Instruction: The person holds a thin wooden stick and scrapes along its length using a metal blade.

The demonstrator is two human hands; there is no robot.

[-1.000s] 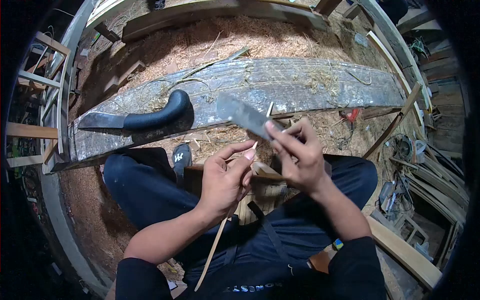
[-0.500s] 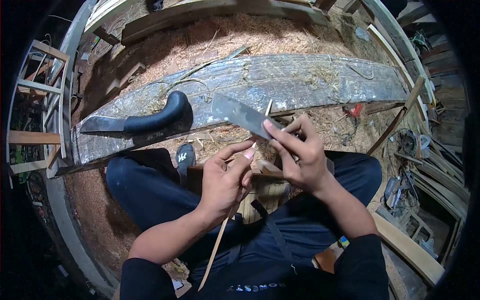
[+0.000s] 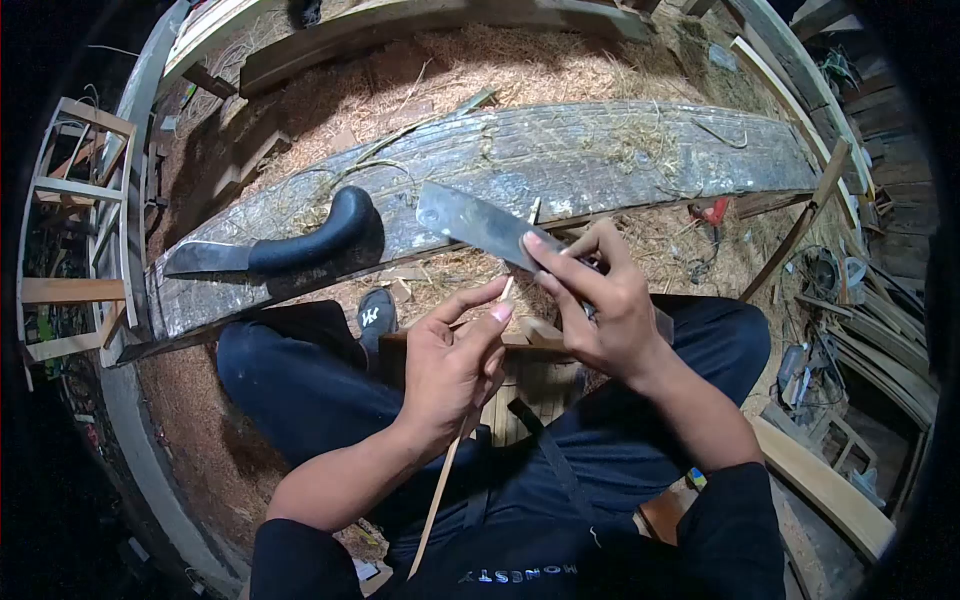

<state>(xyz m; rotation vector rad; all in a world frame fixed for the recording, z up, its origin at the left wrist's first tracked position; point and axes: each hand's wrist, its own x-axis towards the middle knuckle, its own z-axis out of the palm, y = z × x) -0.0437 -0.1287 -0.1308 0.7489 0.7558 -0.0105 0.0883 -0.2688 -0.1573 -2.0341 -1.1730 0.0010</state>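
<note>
My left hand point(image 3: 452, 350) pinches a thin pale wooden strip point(image 3: 436, 505) between thumb and fingers. The strip's short tip sticks up past my fingertips, and its long tail runs down across my lap. In my right hand point(image 3: 605, 300) is a broad grey metal blade point(image 3: 475, 222), gripped near its lower right end and pointing up and left. The blade's lower edge is close to the strip's tip; whether they touch I cannot tell. Beyond the blade a small pale stick end point(image 3: 535, 210) shows, its lower part hidden.
A curved-handled knife point(image 3: 310, 240) lies on a worn plank point(image 3: 450, 165) strewn with shavings. Shavings cover the floor point(image 3: 540, 65). A wooden frame point(image 3: 80, 190) stands at the left. Curved wood strips point(image 3: 890, 370) and a red-handled tool point(image 3: 712, 212) are at the right.
The view has shifted slightly. The blade's far end is a little farther left and up, and both hands keep nearly the same grip and place.
</note>
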